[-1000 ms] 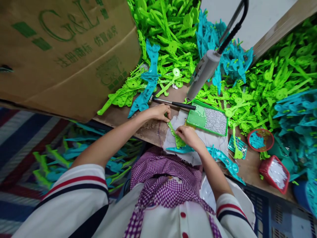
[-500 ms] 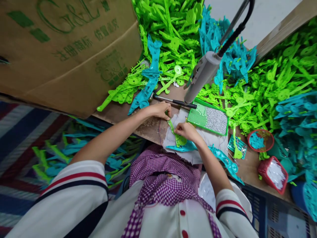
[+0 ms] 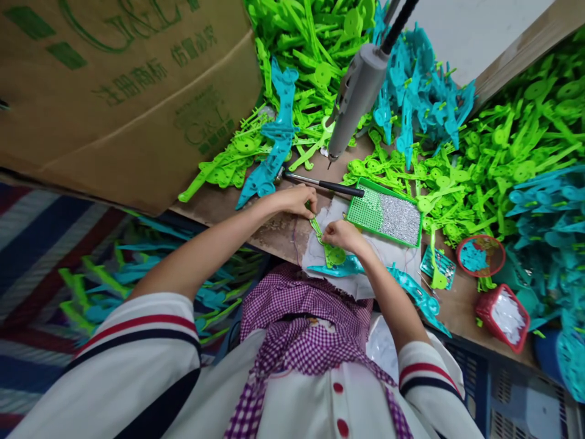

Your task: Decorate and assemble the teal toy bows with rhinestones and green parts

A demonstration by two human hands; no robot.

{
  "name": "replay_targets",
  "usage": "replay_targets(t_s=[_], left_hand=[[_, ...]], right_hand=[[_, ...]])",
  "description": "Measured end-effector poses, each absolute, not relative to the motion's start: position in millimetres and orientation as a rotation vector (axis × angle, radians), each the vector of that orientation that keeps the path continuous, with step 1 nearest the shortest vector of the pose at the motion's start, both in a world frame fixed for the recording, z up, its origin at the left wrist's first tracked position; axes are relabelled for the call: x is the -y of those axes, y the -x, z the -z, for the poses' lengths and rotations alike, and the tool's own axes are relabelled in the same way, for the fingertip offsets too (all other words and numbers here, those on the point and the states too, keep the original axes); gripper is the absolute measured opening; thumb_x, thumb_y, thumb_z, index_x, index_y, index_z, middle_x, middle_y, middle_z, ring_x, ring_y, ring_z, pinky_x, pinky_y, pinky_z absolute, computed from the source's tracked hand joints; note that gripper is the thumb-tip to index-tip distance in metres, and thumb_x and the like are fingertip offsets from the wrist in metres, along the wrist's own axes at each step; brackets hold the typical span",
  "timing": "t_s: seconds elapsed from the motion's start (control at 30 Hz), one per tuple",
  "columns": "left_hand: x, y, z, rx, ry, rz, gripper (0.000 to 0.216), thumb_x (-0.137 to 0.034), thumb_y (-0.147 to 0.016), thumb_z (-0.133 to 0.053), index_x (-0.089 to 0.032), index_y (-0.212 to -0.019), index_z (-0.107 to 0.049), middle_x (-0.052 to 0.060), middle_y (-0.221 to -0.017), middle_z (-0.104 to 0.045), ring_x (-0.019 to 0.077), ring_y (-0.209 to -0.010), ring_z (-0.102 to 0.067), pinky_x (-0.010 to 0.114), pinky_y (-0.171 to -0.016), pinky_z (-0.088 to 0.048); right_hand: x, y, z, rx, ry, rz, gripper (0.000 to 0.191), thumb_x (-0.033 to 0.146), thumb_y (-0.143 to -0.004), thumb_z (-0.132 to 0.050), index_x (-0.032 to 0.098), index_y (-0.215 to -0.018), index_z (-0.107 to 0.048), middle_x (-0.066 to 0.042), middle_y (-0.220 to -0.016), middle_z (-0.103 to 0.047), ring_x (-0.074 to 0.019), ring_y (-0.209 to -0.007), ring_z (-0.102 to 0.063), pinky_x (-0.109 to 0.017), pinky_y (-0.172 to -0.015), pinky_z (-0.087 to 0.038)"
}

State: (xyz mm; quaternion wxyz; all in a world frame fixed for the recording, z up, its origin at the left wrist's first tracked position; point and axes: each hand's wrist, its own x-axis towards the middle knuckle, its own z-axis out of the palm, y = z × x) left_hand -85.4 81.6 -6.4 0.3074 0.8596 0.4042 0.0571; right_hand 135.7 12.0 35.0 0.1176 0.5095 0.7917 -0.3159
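Observation:
My left hand [image 3: 296, 200] is curled with its fingertips pinching the upper end of a narrow green plastic part [image 3: 325, 246] that lies on a white cloth [image 3: 320, 225]. My right hand [image 3: 342, 234] is closed on the middle of the same green part, pressing it down. A teal plastic part [image 3: 402, 286] lies under and beside it, running off to the right along the bench edge. A grey electric screwdriver [image 3: 356, 91] hangs on a black cable above the bench, its tip over a black-handled tool [image 3: 320, 183].
A green tray [image 3: 384, 213] of small silvery screws sits just right of my hands. Heaps of green parts [image 3: 498, 146] and teal parts [image 3: 548, 219] cover the bench. Two red baskets [image 3: 503, 314] stand at right. A large cardboard box [image 3: 119, 91] is at left.
The hanging screwdriver has swung up and to the left. Both hands stay on the green part, shifted only slightly.

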Motion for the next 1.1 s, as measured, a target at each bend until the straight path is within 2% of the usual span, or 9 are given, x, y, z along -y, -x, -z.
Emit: replay_targets(t_s=[0.23,0.4,0.6,0.7,0.87,0.97,1.1], left_hand=[[-82,86,9,-1.082,-2.287,-0.147,0.016,-0.034,-0.071,-0.078,-0.024,-0.083,-0.08,0.002,-0.099,-0.068,0.0203,-0.097,-0.06,0.027,-0.089,-0.041],[-80,84,8,-1.092,-2.307,-0.144,0.015,-0.034,-0.071,-0.078,-0.024,-0.083,-0.08,0.002,-0.099,-0.069,0.0203,-0.098,-0.061,0.027,-0.09,-0.04],[-79,85,7,-1.096,-2.318,-0.151,0.016,-0.034,-0.071,-0.076,-0.024,-0.082,-0.08,0.003,-0.102,-0.069,0.0202,-0.099,-0.06,0.026,-0.089,-0.041],[-79,84,7,-1.095,-2.339,-0.157,0.015,-0.034,-0.071,-0.076,-0.024,-0.083,-0.079,0.002,-0.1,-0.069,0.0201,-0.097,-0.061,0.026,-0.089,-0.042],[-77,84,1,-1.095,-2.34,-0.144,0.017,-0.034,-0.073,-0.077,-0.022,-0.085,-0.079,0.004,-0.099,-0.069,0.0211,-0.098,-0.062,0.027,-0.09,-0.041],[-74,85,-3,-1.077,-2.335,-0.113,0.018,-0.034,-0.077,-0.074,-0.021,-0.089,-0.079,0.005,-0.103,-0.068,0.0221,-0.102,-0.06,0.028,-0.092,-0.04],[-65,86,-9,-1.062,-2.357,-0.093,0.027,-0.039,-0.077,-0.075,-0.021,-0.098,-0.076,0.006,-0.112,-0.065,0.0241,-0.109,-0.058,0.029,-0.094,-0.039]], right_hand=[[-10,-126,-36,-2.275,-1.512,0.84,0.014,0.032,-0.085,-0.068,0.022,-0.091,-0.076,-0.007,-0.097,-0.079,-0.023,-0.095,-0.071,-0.026,-0.076,-0.046],[4,-137,-40,-2.33,-1.513,0.859,0.021,0.035,-0.095,-0.059,0.023,-0.105,-0.072,-0.006,-0.103,-0.078,-0.0213,-0.097,-0.07,-0.026,-0.078,-0.045],[18,-124,-43,-2.481,-1.699,0.727,0.035,0.049,-0.1,-0.051,0.02,-0.116,-0.064,-0.012,-0.119,-0.071,-0.0242,-0.103,-0.068,-0.031,-0.086,-0.047],[18,-111,-38,-2.476,-1.754,0.668,0.036,0.05,-0.098,-0.054,0.021,-0.119,-0.059,-0.011,-0.115,-0.072,-0.0254,-0.098,-0.069,-0.034,-0.085,-0.049],[11,-107,-25,-2.45,-1.811,0.695,0.022,0.037,-0.1,-0.05,0.024,-0.116,-0.058,-0.006,-0.106,-0.075,-0.0237,-0.096,-0.07,-0.033,-0.084,-0.049],[5,-107,-21,-2.371,-1.826,0.775,0.018,0.036,-0.098,-0.051,0.026,-0.109,-0.06,-0.004,-0.104,-0.076,-0.0242,-0.094,-0.071,-0.033,-0.082,-0.049],[0,-105,-20,-2.331,-1.834,0.763,0.021,0.037,-0.097,-0.051,0.025,-0.112,-0.061,-0.006,-0.105,-0.076,-0.0258,-0.096,-0.07,-0.034,-0.083,-0.05]])
